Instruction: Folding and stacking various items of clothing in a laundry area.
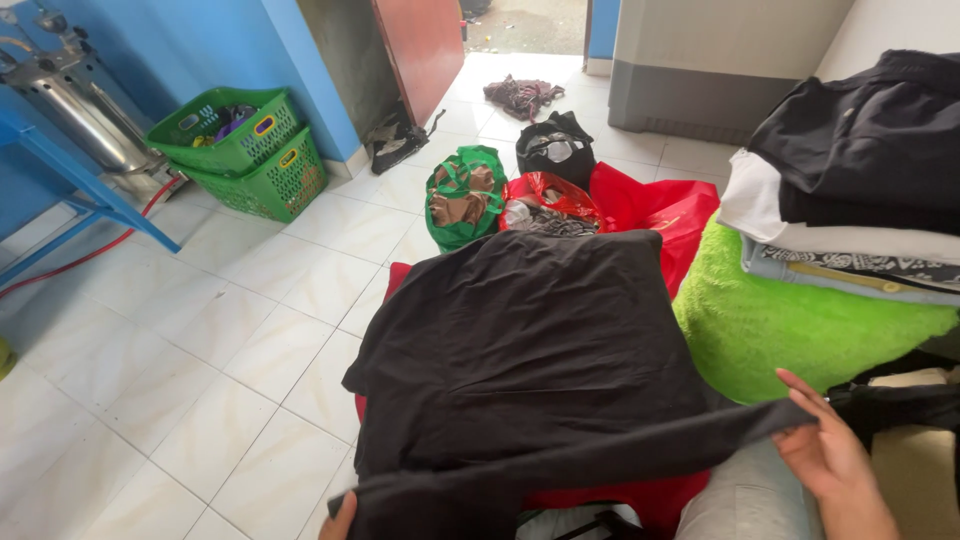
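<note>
A black garment [525,340] lies spread over a red bag in front of me. Its near edge is pulled taut into a band between my two hands. My right hand [830,455] pinches the band's right end, fingers folded around the cloth. My left hand [340,522] shows only as a few fingertips at the bottom edge, gripping the band's left end. A stack of folded clothes [860,180], black on top with white and patterned pieces below, rests on a bright green fluffy cushion [780,325] to my right.
Red plastic bags [650,205], a green bag [465,195] and a black bag [555,145] stand on the white tiled floor behind the garment. Two stacked green baskets [245,150] sit by the blue wall, next to a metal machine on a blue frame [70,110]. An open doorway lies beyond.
</note>
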